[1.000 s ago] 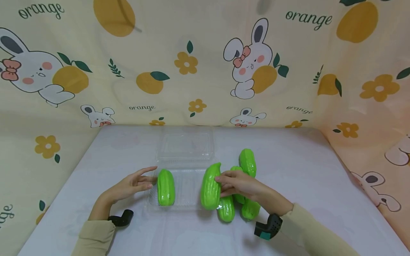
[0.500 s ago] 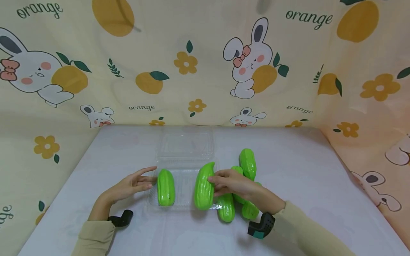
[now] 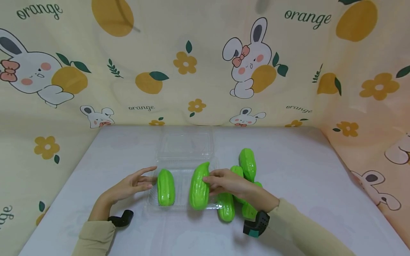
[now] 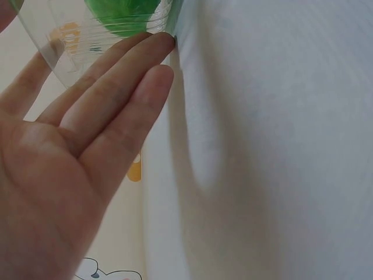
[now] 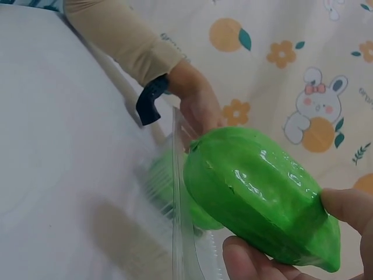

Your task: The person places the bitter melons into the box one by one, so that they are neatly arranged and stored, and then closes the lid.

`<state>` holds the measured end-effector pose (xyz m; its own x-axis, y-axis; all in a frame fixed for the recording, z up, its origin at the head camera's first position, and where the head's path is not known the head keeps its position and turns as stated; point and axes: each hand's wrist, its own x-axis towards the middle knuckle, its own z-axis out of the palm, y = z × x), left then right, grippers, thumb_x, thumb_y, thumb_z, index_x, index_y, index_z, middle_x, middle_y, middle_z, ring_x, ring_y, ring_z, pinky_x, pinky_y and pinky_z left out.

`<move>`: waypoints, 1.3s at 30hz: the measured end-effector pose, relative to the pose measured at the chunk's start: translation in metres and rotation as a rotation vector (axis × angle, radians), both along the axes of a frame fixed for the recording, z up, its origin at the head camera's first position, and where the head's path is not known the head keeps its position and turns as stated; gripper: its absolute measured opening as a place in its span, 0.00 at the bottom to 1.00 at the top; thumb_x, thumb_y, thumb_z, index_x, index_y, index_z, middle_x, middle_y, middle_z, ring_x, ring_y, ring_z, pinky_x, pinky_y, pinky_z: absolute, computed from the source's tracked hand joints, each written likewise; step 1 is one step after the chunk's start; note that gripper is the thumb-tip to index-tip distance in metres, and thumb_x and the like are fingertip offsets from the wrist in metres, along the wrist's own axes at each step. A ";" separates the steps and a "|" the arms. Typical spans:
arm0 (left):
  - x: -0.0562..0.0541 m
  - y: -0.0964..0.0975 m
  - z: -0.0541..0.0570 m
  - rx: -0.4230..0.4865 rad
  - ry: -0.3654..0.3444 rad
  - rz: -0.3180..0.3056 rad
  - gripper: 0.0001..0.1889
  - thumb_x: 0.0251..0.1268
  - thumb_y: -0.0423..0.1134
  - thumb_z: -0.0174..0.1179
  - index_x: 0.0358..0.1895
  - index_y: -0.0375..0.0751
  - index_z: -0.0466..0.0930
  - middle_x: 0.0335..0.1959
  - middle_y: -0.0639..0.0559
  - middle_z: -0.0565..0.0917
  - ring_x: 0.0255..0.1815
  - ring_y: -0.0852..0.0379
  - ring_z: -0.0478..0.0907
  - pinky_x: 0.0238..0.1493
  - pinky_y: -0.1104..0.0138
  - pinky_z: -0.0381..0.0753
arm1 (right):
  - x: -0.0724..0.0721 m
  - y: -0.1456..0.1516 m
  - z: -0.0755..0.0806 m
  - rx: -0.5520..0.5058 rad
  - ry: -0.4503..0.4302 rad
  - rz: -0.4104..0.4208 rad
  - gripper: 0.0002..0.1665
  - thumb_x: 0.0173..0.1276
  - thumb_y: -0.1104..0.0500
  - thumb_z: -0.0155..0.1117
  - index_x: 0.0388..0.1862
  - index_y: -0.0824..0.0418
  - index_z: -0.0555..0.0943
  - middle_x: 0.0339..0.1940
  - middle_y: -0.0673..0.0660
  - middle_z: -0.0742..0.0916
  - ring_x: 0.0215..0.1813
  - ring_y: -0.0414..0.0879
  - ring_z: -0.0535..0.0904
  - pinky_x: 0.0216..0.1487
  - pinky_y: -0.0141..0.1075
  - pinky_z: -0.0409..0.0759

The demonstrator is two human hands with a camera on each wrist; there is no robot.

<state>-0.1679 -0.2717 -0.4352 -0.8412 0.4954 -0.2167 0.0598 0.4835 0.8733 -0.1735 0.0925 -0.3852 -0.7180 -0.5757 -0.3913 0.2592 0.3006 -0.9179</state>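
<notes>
In the head view my right hand (image 3: 227, 183) pinches a glossy green ridged gourd (image 3: 199, 186), its pointed tip upward, above the right part of a clear plastic box (image 3: 184, 190). The right wrist view shows my thumb (image 5: 349, 207) on one side of this gourd (image 5: 256, 186) and fingers beneath, near its narrow end. Another green gourd (image 3: 166, 188) lies upright along the box's left side. My left hand (image 3: 132, 183) rests its extended fingers against the box's left wall; in the left wrist view those fingers (image 4: 122, 87) touch the clear plastic, holding nothing.
The box's clear lid (image 3: 185, 145) lies folded back behind it on the white table (image 3: 128, 145). Several more green gourds (image 3: 247, 163) are heaped to the right of the box, partly behind my right hand. A printed cloth (image 3: 211, 81) hangs around the table.
My right hand has carried its gourd leftward, from the box's right edge to over its right interior. The left hand and the gourd lying in the box have stayed put.
</notes>
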 end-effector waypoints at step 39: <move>0.000 0.000 0.000 0.021 0.003 -0.005 0.36 0.71 0.43 0.55 0.77 0.43 0.49 0.68 0.28 0.68 0.70 0.31 0.66 0.63 0.34 0.65 | -0.016 -0.040 -0.013 0.032 -0.013 -0.045 0.25 0.72 0.53 0.56 0.56 0.74 0.74 0.47 0.67 0.86 0.37 0.40 0.84 0.53 0.41 0.84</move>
<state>-0.1676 -0.2717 -0.4350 -0.8396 0.5038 -0.2033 0.0650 0.4647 0.8831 -0.1895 0.0524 -0.3984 -0.7373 -0.5302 -0.4186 0.2850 0.3177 -0.9044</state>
